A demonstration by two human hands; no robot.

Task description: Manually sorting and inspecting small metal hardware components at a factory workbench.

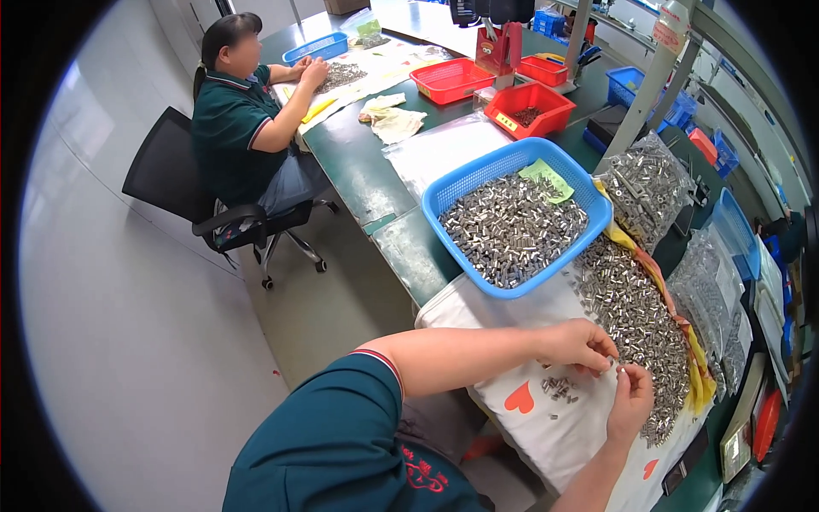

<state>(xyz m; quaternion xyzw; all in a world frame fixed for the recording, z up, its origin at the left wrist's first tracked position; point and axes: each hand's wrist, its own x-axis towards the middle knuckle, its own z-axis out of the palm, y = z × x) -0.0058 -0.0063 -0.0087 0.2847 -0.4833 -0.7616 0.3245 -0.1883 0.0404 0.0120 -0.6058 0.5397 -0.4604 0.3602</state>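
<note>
My left hand (582, 345) reaches across the white cloth (503, 367), its fingers pinched on what looks like a small metal cylinder (611, 363). Close by, with its fingertips almost meeting the left ones, my right hand (630, 404) is closed in a pinch; what it holds is too small to make out. Beyond both hands spreads a long heap of short shiny metal cylinders (636, 311). A smaller group of loose cylinders (559, 390) lies on the cloth beneath my left hand. The blue basket (433, 203) full of such cylinders, with a green slip (548, 181) on top, stands farther off.
Yellow-red cloth (701, 375) edges the heap; bagged metal parts (644, 181) lie beyond. Red bins (554, 113), a red basket (448, 78) and a crumpled cloth (394, 119) are on the green table (350, 171). A co-worker (243, 128) sits at the far left, hands over another pile.
</note>
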